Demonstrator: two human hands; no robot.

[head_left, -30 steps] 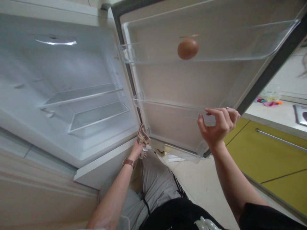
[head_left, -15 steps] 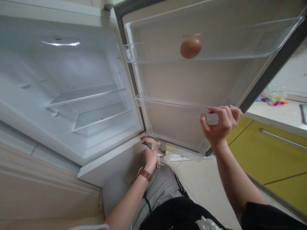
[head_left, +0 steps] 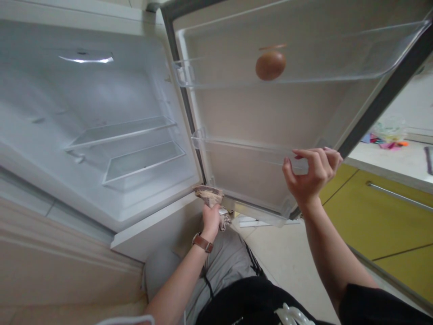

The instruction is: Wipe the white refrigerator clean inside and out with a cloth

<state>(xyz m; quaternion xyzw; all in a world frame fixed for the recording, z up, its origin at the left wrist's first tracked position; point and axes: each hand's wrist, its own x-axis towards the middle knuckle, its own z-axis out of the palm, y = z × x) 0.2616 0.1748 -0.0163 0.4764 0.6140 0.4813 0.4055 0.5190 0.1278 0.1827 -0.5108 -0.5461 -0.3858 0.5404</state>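
Observation:
My left hand [head_left: 211, 220] is closed around a crumpled brown and beige cloth [head_left: 209, 195], whose upper part rests by the hinge-side bottom corner of the open refrigerator door [head_left: 264, 117]. A brown-strapped watch [head_left: 203, 243] circles that wrist. Over on the right, my right hand [head_left: 313, 169] grips the clear lower door shelf [head_left: 243, 145] near the door's free edge, fingers curled over it and thumb on the near side. A brown egg [head_left: 270, 66] sits in the clear upper door shelf [head_left: 338, 67].
The lit refrigerator interior [head_left: 111, 90] on the left holds two glass shelves [head_left: 145, 160]. Beyond the door, a white counter [head_left: 379, 158] carries a clear plastic bag and colourful bits above yellow cabinets [head_left: 389, 216]. My grey-trousered knees are close to the refrigerator's lower front.
My left hand has moved slightly up and left with the cloth, along the lower edge near the hinge. My right hand stays at the same spot on the door shelf.

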